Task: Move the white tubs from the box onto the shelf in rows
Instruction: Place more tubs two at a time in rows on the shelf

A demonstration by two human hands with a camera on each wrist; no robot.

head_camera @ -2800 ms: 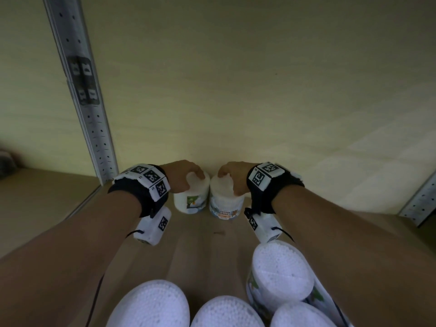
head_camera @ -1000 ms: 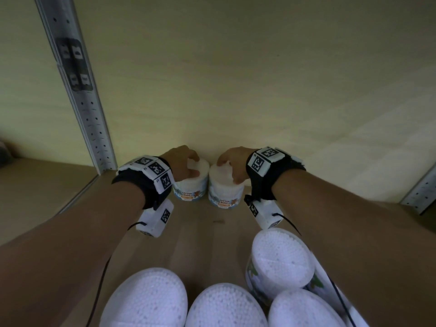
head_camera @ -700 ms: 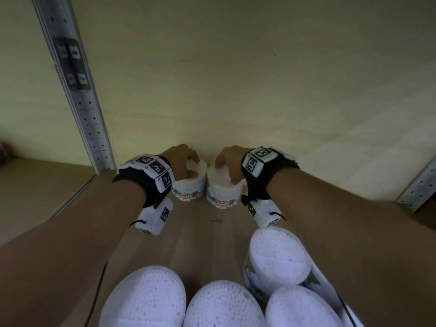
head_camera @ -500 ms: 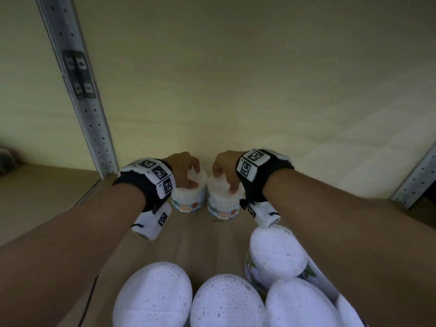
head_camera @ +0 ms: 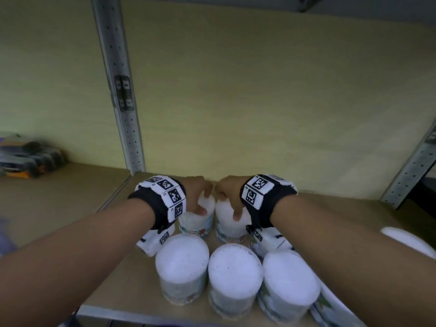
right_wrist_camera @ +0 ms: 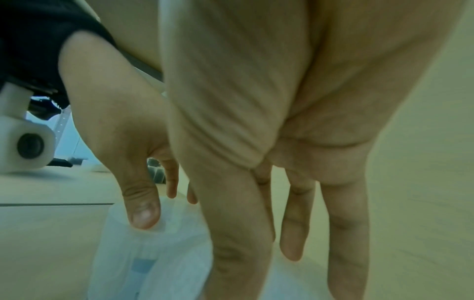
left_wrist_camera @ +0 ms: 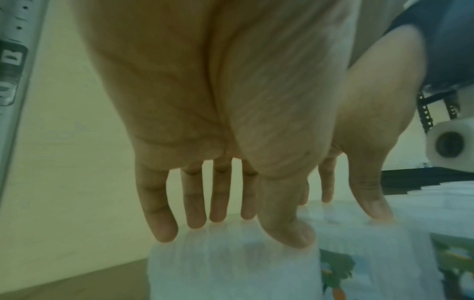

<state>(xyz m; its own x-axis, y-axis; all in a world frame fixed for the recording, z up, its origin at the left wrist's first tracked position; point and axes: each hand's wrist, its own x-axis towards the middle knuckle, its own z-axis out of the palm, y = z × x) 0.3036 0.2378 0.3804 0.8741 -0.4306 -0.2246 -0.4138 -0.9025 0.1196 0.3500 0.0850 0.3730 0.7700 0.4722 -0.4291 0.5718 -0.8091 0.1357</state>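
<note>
Two white tubs with picture labels stand side by side on the wooden shelf (head_camera: 113,208), just behind a front row. My left hand (head_camera: 200,199) grips the left tub (head_camera: 193,223) from above, thumb on its near top edge and fingers over the far edge. My right hand (head_camera: 226,199) holds the right tub (head_camera: 230,228) the same way. In the left wrist view my left hand (left_wrist_camera: 231,227) has its fingertips on the left tub's (left_wrist_camera: 231,268) rim. The right wrist view is blurred; my right hand (right_wrist_camera: 269,243) hangs with long fingers pointing down over a white tub (right_wrist_camera: 153,263).
Three white tubs (head_camera: 181,260) (head_camera: 234,272) (head_camera: 290,282) line the front edge, and another tub (head_camera: 266,244) sits behind them under my right wrist. A perforated metal post (head_camera: 122,102) rises at the left, another post (head_camera: 410,171) at the right. Dark packs (head_camera: 30,159) lie in the left bay.
Both hands have stayed on the two back tubs. The pair now stands closer to the front row than a second ago, and my view has pulled back and up.
</note>
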